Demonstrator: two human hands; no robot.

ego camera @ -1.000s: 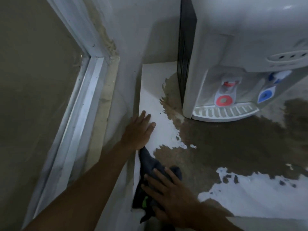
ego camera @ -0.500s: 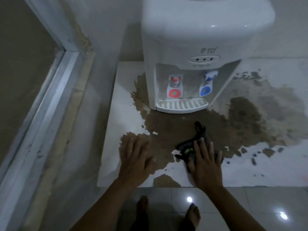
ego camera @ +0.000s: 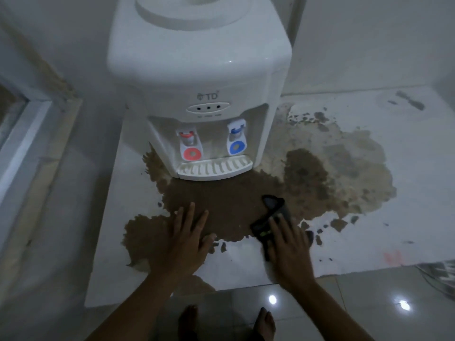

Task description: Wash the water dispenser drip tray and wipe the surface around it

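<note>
A white water dispenser stands on a white counter whose surface has a large worn brown patch. Its slotted white drip tray sits in place under the red tap and the blue tap. My left hand lies flat on the counter in front of the tray, fingers spread, holding nothing. My right hand presses flat on a dark cloth, which sticks out beyond my fingertips toward the dispenser.
A wall and a pale door frame close off the left side. The counter's front edge runs just under my wrists; below it are glossy floor tiles and my bare feet. A patterned object shows at the right edge.
The view has shifted from the counter's left edge to face the dispenser front. My right hand has carried the cloth to the right, in front of the tray, and my left hand has followed.
</note>
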